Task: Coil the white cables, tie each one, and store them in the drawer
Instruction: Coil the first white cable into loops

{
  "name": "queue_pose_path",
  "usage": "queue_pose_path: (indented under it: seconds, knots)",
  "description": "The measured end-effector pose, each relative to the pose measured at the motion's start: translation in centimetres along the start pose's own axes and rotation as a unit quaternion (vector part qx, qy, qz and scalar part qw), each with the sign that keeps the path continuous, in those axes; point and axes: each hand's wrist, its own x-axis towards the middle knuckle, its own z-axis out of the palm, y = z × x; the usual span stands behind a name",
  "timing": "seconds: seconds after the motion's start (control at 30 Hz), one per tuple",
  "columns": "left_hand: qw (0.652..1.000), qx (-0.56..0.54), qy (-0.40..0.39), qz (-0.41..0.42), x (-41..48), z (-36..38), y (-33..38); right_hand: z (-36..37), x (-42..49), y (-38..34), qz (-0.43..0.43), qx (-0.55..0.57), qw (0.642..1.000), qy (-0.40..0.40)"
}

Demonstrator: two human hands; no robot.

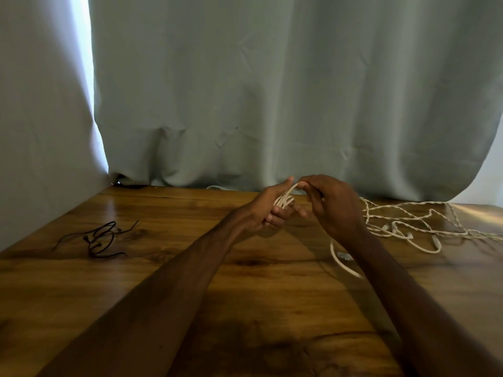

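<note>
White cable (284,200) sits as a small bunch of loops in the left hand (265,214), held up over the far part of the wooden table (190,281). The left hand curls its fingers round the loops, and its thumb points up. The right hand (333,206) pinches one strand at the top of the bunch, just beside that thumb, with its palm turned down. Both arms reach out in front. A strand goes under the right arm toward a messy white pile (408,227) on the right side of the table. To do this step well, each new loop should match the others and lie flat, not twisted. Slack should come slowly, so the pile does not knot. Thin black strings (102,238), likely the ties, lie well apart on the left. No drawer shows.
</note>
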Motion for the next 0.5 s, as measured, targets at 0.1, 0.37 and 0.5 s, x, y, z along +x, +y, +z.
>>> queue_pose_path:
  seconds: [0.1,0.37,0.5]
  knots:
    - [0.994,-0.052,-0.098,-0.005,-0.4,0.0,0.8,-0.3,-0.1,0.6,0.028,0.003,1.000,0.007]
    - [0.966,-0.172,-0.191,0.012,-1.0,-0.2,1.2,0.9,-0.8,-0.2,0.122,0.183,0.969,-0.113]
    - [0.960,-0.235,-0.152,0.034,-0.8,-0.1,0.5,1.4,-1.0,-1.8,0.147,0.177,0.958,-0.168]
